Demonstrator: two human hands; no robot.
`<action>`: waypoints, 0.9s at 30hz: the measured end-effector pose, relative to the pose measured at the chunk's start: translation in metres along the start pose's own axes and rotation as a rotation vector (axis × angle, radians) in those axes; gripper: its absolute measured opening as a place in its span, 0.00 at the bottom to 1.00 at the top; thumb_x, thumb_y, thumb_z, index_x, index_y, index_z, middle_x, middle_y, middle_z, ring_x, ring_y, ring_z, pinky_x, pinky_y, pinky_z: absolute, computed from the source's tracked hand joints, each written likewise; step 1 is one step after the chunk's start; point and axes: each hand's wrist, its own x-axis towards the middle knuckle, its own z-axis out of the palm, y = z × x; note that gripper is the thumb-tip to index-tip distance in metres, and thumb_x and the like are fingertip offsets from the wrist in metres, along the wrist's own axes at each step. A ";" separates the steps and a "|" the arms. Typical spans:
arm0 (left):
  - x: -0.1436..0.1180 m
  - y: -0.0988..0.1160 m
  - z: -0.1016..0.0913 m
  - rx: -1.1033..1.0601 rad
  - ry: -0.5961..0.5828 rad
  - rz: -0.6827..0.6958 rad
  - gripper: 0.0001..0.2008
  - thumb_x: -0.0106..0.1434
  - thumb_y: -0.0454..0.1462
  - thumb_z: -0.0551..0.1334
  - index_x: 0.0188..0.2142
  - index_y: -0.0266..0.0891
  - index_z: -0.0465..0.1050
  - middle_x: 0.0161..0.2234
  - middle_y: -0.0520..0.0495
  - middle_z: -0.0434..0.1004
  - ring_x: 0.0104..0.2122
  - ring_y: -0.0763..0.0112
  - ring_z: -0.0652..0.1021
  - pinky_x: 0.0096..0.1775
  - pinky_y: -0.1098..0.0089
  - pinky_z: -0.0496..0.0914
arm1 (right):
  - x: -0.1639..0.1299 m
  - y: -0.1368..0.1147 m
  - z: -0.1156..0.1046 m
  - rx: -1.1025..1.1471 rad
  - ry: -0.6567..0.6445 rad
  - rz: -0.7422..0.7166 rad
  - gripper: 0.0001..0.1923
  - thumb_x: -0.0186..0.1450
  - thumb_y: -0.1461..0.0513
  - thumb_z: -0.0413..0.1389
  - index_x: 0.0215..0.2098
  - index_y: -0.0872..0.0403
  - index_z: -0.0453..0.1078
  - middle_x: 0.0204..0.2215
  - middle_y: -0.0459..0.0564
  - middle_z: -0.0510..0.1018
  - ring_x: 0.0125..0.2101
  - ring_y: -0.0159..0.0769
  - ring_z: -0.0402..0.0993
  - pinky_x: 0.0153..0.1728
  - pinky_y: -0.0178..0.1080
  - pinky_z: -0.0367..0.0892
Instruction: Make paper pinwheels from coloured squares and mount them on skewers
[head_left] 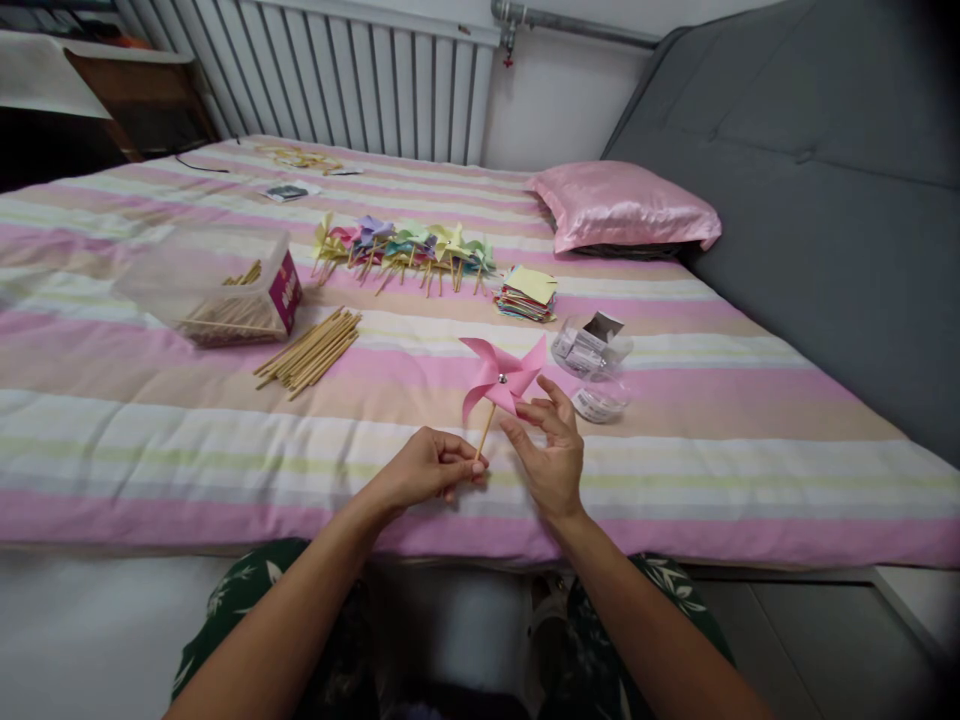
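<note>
Pinwheel (pixel 501 378): matt pink paper, shiny metal pin at centre, thin pale wood stick pinched in left hand (pixel 426 468). Loose sticks (pixel 309 352): same raw, unpainted wood. Box (pixel 217 285): clear, cloudy plastic, glossy magenta label on its end. Paper stack (pixel 526 294): matt, mixed colours. Small tubs (pixel 592 362): clear glossy plastic. Bedsheet (pixel 150 420): soft striped woven cloth, matt. Pillow (pixel 622 207): pink satin, marked sheen. Headboard (pixel 810 170): grey matt fabric. Radiator (pixel 352 80): white painted metal, smooth.
</note>
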 end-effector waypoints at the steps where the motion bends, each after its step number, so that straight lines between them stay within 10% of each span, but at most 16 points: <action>1: 0.000 0.000 0.000 0.001 -0.011 -0.002 0.13 0.52 0.42 0.65 0.30 0.32 0.77 0.28 0.40 0.79 0.21 0.75 0.72 0.18 0.78 0.63 | 0.000 0.001 0.000 0.001 0.000 -0.003 0.09 0.57 0.57 0.60 0.34 0.52 0.74 0.53 0.54 0.65 0.44 0.38 0.67 0.47 0.46 0.65; 27: -0.001 -0.001 -0.001 0.051 -0.104 -0.029 0.13 0.53 0.43 0.64 0.32 0.33 0.77 0.28 0.44 0.78 0.23 0.76 0.71 0.20 0.78 0.61 | -0.003 -0.002 0.001 -0.009 -0.037 -0.004 0.11 0.63 0.57 0.54 0.39 0.50 0.76 0.52 0.52 0.65 0.45 0.37 0.66 0.47 0.43 0.64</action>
